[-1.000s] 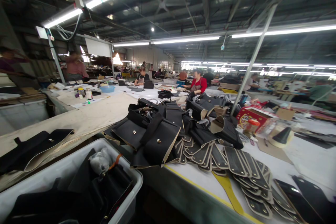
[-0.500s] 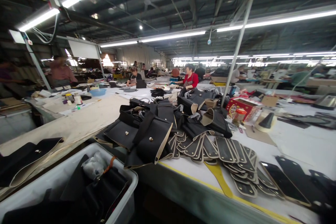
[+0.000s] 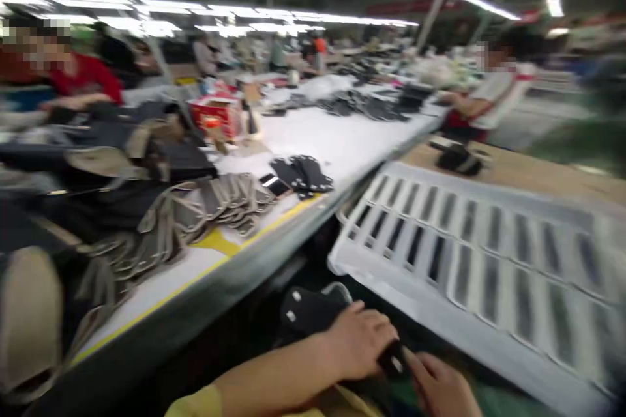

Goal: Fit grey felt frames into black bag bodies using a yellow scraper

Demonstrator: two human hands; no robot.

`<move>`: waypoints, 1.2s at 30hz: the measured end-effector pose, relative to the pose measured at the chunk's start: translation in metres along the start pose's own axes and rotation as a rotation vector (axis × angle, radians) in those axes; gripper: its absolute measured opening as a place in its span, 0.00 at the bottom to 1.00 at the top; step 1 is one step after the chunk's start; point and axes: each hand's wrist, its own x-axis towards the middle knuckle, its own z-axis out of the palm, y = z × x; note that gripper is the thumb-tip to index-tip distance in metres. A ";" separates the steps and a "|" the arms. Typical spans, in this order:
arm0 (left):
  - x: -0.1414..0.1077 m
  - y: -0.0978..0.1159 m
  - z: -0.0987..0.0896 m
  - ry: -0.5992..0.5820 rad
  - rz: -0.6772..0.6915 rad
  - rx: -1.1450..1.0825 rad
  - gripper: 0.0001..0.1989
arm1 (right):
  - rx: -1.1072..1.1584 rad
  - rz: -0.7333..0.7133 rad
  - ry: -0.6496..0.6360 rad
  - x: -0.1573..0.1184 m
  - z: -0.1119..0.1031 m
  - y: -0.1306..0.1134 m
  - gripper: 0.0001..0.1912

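Note:
Low in front of me, my left hand (image 3: 360,340) is closed over black leather pieces (image 3: 310,309) with pale metal studs at their edge. My right hand (image 3: 440,383) is closed too, its thumb and fingers against a black studded end (image 3: 392,359) beside my left fingers. Whether this is one piece or a stack, I cannot tell. On the table to the left, overlapping black leather flaps (image 3: 229,199) with pale edges are spread out. Past them lies a small group of studded black pieces (image 3: 303,172) beside a phone (image 3: 274,184).
A white slatted plastic crate (image 3: 454,241) stands to the right of my hands. Black bags (image 3: 98,202) are heaped on the white table (image 3: 313,133) at left. A red box (image 3: 215,111) stands behind the flaps. One co-worker (image 3: 489,88) is at the right, another (image 3: 83,75) at the far left.
The view has swung to the right and down. Both my hands, out of view before, now show holding black leather. The crate has come into view and the bin of bags has left it.

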 end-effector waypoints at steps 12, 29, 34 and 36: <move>0.018 -0.009 0.029 0.019 0.090 0.006 0.26 | 0.247 0.492 0.128 -0.054 -0.025 0.050 0.20; 0.022 -0.005 0.026 -0.034 0.083 0.068 0.29 | 0.176 0.472 0.099 -0.047 -0.034 0.050 0.16; 0.025 -0.003 0.023 -0.084 0.091 0.116 0.25 | 0.198 0.464 0.101 -0.047 -0.037 0.054 0.17; 0.025 -0.002 0.022 -0.101 0.085 0.129 0.23 | 0.387 0.557 0.054 -0.051 -0.038 0.064 0.19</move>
